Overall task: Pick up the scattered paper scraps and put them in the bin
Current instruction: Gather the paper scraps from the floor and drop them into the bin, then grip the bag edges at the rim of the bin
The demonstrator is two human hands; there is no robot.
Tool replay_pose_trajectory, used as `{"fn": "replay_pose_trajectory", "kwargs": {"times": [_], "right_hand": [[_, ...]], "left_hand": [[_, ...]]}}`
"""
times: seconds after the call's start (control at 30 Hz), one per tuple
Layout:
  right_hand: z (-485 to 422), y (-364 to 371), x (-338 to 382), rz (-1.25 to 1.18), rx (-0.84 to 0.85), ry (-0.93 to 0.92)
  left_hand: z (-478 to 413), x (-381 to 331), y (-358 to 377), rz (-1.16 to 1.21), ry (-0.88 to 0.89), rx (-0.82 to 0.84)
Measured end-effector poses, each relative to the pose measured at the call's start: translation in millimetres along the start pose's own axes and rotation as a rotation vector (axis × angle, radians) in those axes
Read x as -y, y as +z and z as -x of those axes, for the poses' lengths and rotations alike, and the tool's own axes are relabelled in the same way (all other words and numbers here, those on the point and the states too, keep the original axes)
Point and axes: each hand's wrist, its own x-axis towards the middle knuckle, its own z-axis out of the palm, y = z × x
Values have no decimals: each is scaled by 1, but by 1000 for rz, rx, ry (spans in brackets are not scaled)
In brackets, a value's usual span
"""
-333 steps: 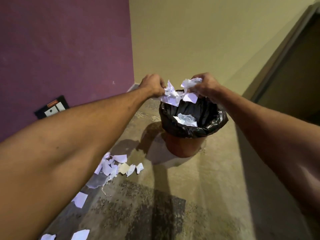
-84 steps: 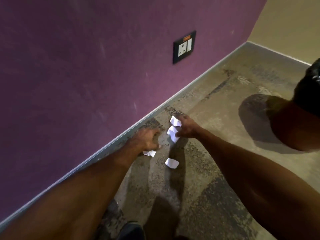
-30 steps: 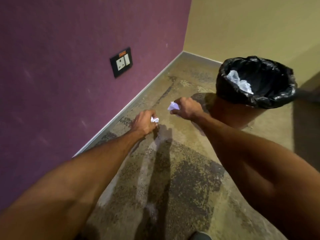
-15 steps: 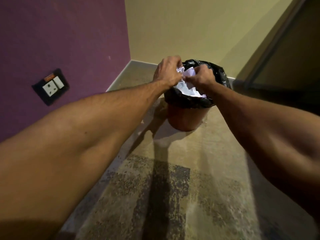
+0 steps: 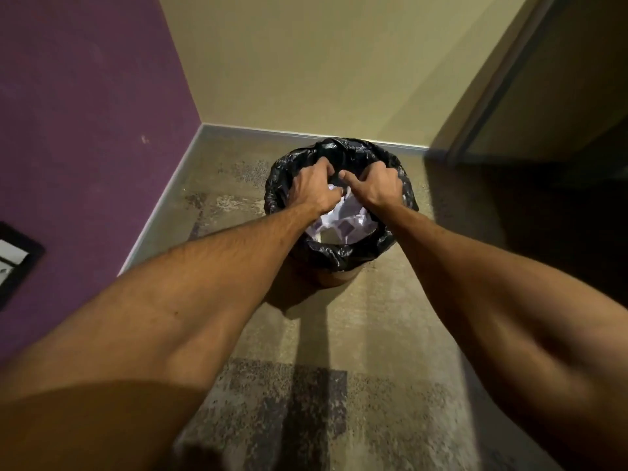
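The bin (image 5: 339, 258), brown with a black liner, stands on the floor near the corner. Both my hands are lowered into its mouth, backs up. My left hand (image 5: 312, 188) has its fingers curled down, and a small white paper scrap (image 5: 334, 191) shows at its thumb. My right hand (image 5: 373, 188) has its thumb sticking out to the left; its fingers curl down out of sight, so what they hold is hidden. A heap of white paper scraps (image 5: 350, 222) lies inside the bin below my hands.
A purple wall (image 5: 85, 113) runs along the left with a black socket plate (image 5: 13, 260) low on it. A beige wall (image 5: 323, 62) is behind the bin. A dark door frame (image 5: 492, 79) rises at the right. No scraps show on the mottled floor (image 5: 306, 385).
Both hands have dropped from just above the bin's rim down into its mouth. The view has tilted down onto the bin.
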Motion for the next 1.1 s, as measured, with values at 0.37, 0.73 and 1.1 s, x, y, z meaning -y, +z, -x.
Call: {"fn": "replay_pose_trajectory", "kwargs": {"times": [0.37, 0.73, 1.1], "right_hand": [[34, -71, 18, 87, 145, 39], [29, -64, 6, 291, 130, 499], [2, -88, 30, 60, 215, 701]], "left_hand": [[18, -18, -52, -265, -112, 157], [-9, 1, -65, -80, -697, 82], [-34, 25, -137, 58, -795, 229]]}}
